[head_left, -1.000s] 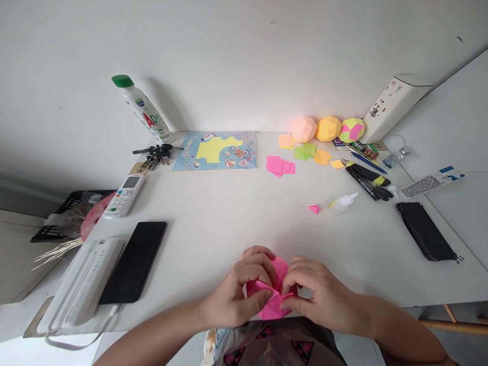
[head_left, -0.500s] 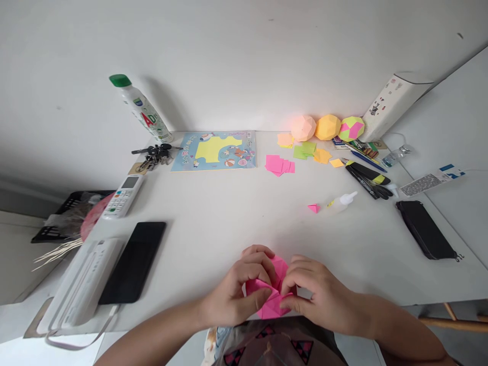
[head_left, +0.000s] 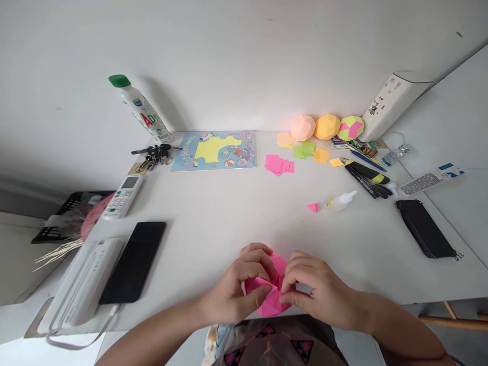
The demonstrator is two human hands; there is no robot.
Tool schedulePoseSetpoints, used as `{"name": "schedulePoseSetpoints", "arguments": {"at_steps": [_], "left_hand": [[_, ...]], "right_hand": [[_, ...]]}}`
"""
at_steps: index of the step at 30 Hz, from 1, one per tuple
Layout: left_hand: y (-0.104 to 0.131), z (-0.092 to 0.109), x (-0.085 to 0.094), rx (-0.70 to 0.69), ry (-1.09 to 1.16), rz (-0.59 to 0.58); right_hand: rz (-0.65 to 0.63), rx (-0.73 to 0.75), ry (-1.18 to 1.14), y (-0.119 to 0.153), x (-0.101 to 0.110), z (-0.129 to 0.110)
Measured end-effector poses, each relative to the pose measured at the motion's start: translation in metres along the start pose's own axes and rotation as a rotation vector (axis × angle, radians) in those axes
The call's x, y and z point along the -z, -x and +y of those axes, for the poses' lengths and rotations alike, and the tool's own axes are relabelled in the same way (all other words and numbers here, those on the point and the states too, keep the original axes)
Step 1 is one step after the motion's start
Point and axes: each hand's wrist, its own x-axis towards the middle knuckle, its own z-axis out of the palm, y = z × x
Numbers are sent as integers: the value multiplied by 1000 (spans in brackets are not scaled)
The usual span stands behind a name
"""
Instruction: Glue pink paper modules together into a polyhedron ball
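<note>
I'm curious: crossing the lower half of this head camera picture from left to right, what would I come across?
White device → black phone → left hand → pink paper shape → right hand → small nozzle bottle → black pouch.

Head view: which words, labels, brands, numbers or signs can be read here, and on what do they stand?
"AD": on the tall white bottle.
Too small or blurred to read: print on the blue booklet, white remote, black marker and glue bottle.
</note>
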Motion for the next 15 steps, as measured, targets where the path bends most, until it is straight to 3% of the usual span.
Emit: {"name": "schedulePoseSetpoints", "arguments": {"at_steps": [15], "left_hand": [[-1, 1, 0, -40, -65, 7]], "right_hand": [[18, 53, -34, -2, 0, 3]]}}
